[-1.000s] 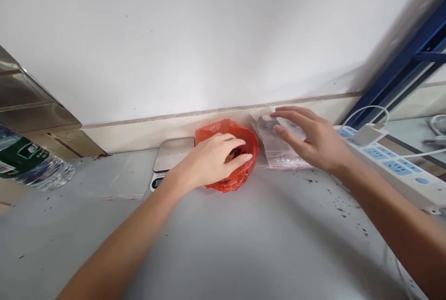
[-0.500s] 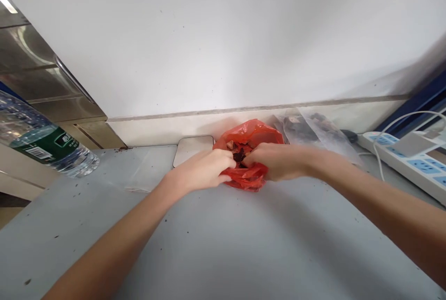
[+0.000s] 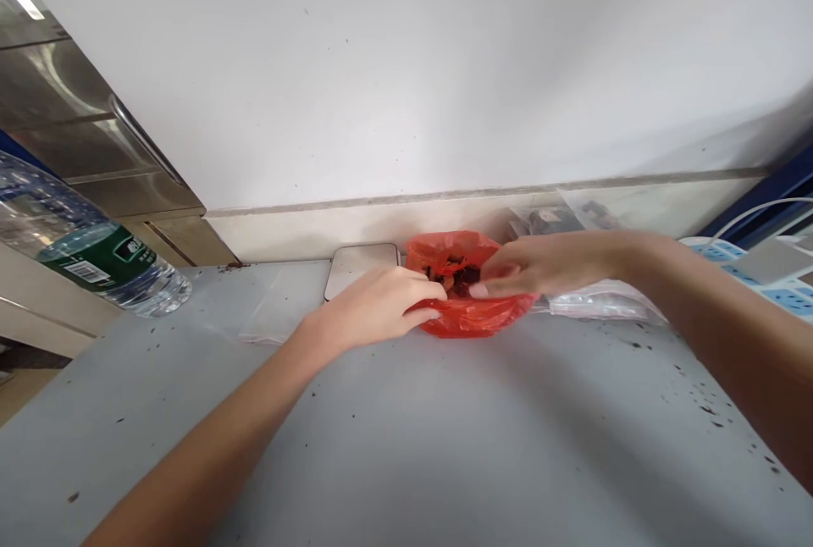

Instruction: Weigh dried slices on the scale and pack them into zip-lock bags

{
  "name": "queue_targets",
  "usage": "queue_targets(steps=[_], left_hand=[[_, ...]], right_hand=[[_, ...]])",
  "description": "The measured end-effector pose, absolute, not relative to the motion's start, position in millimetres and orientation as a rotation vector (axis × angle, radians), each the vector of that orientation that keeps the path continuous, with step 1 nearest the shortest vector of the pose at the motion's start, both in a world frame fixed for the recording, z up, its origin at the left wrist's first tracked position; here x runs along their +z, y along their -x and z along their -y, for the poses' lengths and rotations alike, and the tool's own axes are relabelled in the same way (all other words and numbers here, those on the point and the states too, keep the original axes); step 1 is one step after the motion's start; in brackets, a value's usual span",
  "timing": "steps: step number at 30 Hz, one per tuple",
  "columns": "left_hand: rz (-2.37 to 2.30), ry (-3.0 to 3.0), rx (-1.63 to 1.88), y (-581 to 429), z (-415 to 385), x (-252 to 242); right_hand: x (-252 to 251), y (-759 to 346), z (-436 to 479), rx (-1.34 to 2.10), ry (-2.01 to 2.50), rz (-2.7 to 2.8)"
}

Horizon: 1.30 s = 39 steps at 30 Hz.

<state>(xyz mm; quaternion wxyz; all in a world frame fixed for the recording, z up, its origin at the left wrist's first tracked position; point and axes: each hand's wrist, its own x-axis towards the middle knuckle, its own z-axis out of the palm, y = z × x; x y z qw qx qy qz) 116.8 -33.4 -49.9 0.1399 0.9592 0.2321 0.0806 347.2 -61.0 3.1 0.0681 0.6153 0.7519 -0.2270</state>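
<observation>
A red plastic bag (image 3: 473,323) sits with its mouth open near the wall, and dark and brown pieces (image 3: 456,276) show inside. My left hand (image 3: 390,301) pinches the bag's left rim between thumb and fingers. Over the right side of the opening is my right hand (image 3: 527,267), its thumb and fingers apart and pointing into the bag; no piece shows in it. A flat pale square object with a dark edge (image 3: 362,263) lies just behind my left hand.
A large water bottle with a green label (image 3: 107,259) is at the left. Clear plastic bags (image 3: 590,301) lie behind my right wrist. A power strip (image 3: 788,297) with white cables is at the far right. Dark crumbs dot the grey table (image 3: 406,445).
The bag's mouth is spread wider, its front edge now extending to the right. My right hand has lifted and its fingers have opened. The view has shifted slightly.
</observation>
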Motion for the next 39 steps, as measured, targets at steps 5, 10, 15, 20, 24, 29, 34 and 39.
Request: queue_targets(steps=[5, 10, 15, 20, 24, 29, 34, 39], left_hand=[[-0.699, -2.76, 0.231, -117, 33, -47], [-0.681, -2.692, 0.204, -114, 34, -41], [-0.732, -2.625, 0.312, -109, 36, -37], [-0.817, -2.657, 0.385, -104, 37, -36], [-0.808, -2.642, 0.438, -100, 37, -34], [-0.795, -2.621, 0.479, -93, 37, -34], [-0.815, -2.63, 0.497, -87, 34, -36], [-0.816, -2.654, 0.522, -83, 32, -36]], right_hand=[[4, -329, 45, -0.587, -1.991, -2.198], [6, -314, 43, -0.329, -2.405, -2.234], [6, -300, 51, -0.586, -2.149, -2.1], [-2, -286, 45, -0.526, -2.063, -1.96], [-10, -284, 35, -0.582, -2.069, -1.964], [-11, -279, 34, -0.643, -2.137, -1.923], [-16, -273, 32, -0.655, -2.22, -1.924], [-25, -268, 28, -0.591, -2.176, -1.928]])
